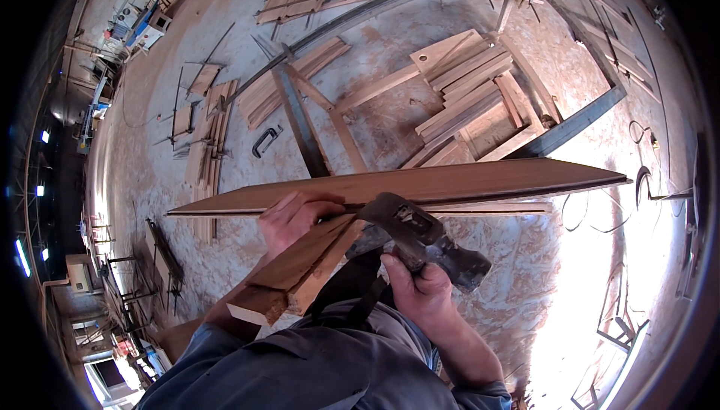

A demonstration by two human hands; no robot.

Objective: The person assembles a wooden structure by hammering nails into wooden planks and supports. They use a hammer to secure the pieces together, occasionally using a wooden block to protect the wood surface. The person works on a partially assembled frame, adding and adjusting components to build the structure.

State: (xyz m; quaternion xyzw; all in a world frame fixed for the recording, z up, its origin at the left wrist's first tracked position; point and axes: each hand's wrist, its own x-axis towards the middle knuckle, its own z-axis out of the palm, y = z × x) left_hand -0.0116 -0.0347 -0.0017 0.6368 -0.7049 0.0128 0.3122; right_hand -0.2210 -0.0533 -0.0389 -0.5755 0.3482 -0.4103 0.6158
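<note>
My right hand (pixel 420 290) at 5 o'clock is wrapped tight around the grip of a dark power nailer (pixel 416 234), nose pointed toward 10 o'clock. My left hand (pixel 296 215) is closed over the top of a short wooden board (pixel 300 267) that slopes back toward my chest, pinning it against the long plank (pixel 420 183). That plank runs 9 to 3 across my front, just past both hands. My judgement: keep the left fingers clear of the nose, seat the nose flat on the joint, and hold the board steady. Farther out at 12 to 1, stacked boards (pixel 465 88) lie on the sawdust floor (pixel 375 43); a metal clamp (pixel 265 140) lies at 10.
</note>
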